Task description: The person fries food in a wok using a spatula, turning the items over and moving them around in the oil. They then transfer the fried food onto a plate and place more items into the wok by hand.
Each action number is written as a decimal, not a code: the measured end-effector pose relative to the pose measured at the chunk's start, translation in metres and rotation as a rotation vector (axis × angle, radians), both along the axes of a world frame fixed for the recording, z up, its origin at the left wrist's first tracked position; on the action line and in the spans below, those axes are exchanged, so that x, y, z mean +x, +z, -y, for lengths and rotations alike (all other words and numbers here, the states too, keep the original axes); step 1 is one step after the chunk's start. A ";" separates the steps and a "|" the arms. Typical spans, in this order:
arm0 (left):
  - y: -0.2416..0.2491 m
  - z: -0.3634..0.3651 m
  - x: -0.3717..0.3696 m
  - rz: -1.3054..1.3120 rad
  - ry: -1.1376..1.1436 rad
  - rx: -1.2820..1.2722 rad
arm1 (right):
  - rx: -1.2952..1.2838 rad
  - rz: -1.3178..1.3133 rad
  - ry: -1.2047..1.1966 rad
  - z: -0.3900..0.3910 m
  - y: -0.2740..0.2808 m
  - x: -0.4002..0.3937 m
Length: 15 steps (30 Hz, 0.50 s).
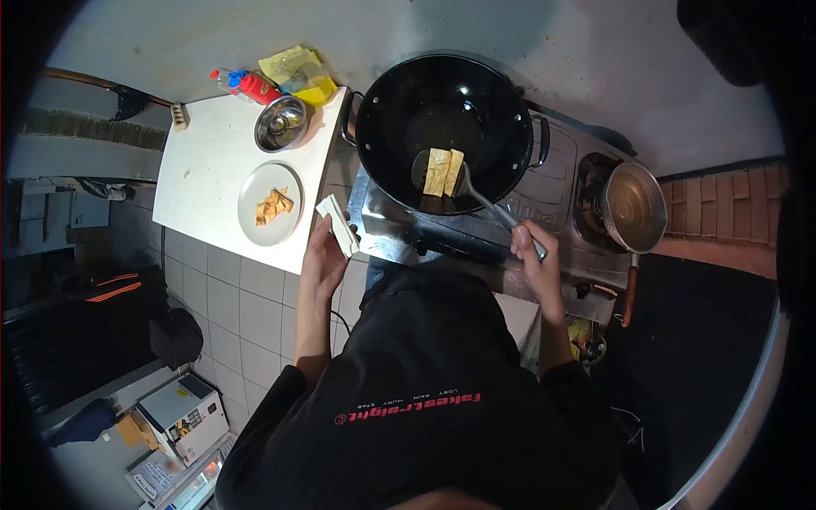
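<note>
My right hand is closed around the handle of a metal spatula. Two golden-brown fried slices, possibly tofu, lie side by side on its blade, over the near part of a black wok. A little dark oil shows at the bottom of the wok. My left hand grips a flat white folded thing, perhaps tissue, between the table and the stove. Left of that hand, a pale plate on the white table carries several browned fried pieces.
Behind the plate on the white table are a metal bowl, a red bottle and a yellow packet. A saucepan with a wooden handle sits on the right burner of the metal stove.
</note>
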<state>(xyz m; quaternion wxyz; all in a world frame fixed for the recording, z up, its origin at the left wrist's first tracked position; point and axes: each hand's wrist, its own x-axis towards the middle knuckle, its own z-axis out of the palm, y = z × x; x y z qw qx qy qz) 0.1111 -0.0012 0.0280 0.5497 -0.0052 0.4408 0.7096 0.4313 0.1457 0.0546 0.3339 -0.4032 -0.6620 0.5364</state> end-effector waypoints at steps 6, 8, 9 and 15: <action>0.000 -0.004 0.002 0.014 0.001 0.007 | 0.029 -0.019 0.053 0.005 -0.010 -0.018; 0.000 -0.003 0.001 0.013 -0.003 0.005 | 0.011 -0.003 0.053 0.005 -0.011 -0.012; -0.002 -0.002 0.002 0.018 0.002 0.003 | 0.008 0.001 0.058 0.001 -0.009 -0.004; -0.010 0.002 0.000 0.016 0.017 -0.018 | 0.033 0.015 0.080 -0.004 -0.008 -0.002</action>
